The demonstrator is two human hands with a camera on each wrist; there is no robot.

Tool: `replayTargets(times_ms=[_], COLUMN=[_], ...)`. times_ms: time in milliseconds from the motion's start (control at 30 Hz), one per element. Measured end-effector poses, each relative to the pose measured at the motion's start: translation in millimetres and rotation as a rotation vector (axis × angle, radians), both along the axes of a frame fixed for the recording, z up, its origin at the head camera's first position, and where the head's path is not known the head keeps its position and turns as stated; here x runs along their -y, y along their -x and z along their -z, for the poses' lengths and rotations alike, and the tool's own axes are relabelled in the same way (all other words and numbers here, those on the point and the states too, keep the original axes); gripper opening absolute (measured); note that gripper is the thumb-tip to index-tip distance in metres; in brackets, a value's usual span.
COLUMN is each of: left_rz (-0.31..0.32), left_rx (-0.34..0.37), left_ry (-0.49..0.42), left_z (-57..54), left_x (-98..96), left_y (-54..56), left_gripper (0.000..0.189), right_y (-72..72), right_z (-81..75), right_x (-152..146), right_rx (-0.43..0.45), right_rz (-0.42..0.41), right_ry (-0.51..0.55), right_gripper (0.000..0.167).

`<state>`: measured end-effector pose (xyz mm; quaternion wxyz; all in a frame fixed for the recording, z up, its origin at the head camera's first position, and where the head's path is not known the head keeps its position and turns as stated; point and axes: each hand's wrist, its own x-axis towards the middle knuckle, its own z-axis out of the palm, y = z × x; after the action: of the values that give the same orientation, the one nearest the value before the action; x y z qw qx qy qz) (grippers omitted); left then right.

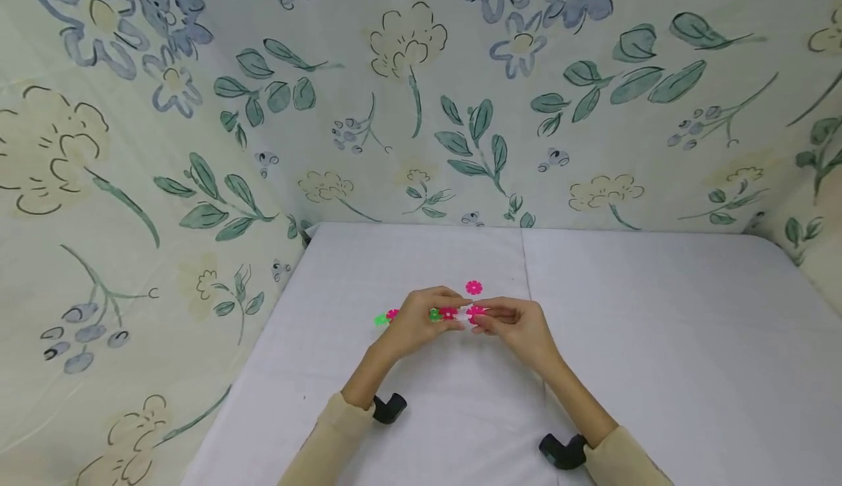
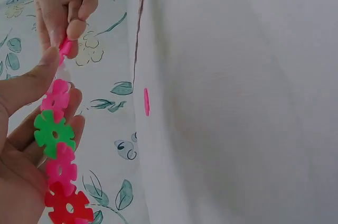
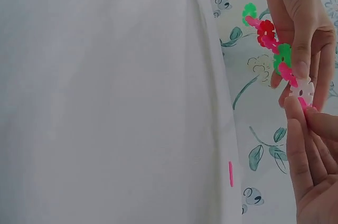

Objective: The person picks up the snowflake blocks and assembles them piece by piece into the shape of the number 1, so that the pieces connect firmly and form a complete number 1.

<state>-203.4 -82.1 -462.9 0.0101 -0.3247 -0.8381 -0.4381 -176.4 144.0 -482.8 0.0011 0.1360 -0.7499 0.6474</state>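
A chain of flower-shaped plastic interlocking discs, with pink, red and green pieces (image 2: 47,123), runs along the palm side of my left hand (image 1: 414,319). Its thumb and fingers pinch the chain near a white disc (image 3: 309,87) at the right end. Facing it, my right hand (image 1: 524,327) pinches a pink disc (image 3: 302,102) between thumb and fingertips. That pink disc sits right at the white disc's edge, partly hidden by the fingertips. In the head view the left hand covers the middle of the chain, while a green disc (image 1: 381,319) shows beyond it.
One loose pink disc (image 1: 468,287) lies on the white-covered table (image 1: 658,340), just beyond both hands. A seam or fold runs down the cloth. Floral fabric (image 1: 408,157) hangs behind and at the sides. Black wrist devices (image 1: 563,452) sit by the sleeves.
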Motion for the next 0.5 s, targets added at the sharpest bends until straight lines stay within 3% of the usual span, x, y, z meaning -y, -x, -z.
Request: replayTargets(times_ms=[133,233,500], left_rz=[-0.023,-0.043,-0.100], left_rx=[-0.066,-0.078,0.043], left_ry=[0.026,0.022,-0.011], left_z=[3.6,5.2,6.6], left_x=[-2.3,-1.8,7.1], left_y=[-0.4,0.8,4.0], left_gripper=[0.043,0.040,0.034], right_y=[5.7,11.7,45.2], right_z=[-0.8,-1.2,12.6], right_x=[4,4,-7], right_rx=[0.135,0.169,0.145], right_rz=[0.039,0.046,0.172], right_ry=[0.020,-0.021,-0.337], right_gripper=[0.028,0.033,0.039])
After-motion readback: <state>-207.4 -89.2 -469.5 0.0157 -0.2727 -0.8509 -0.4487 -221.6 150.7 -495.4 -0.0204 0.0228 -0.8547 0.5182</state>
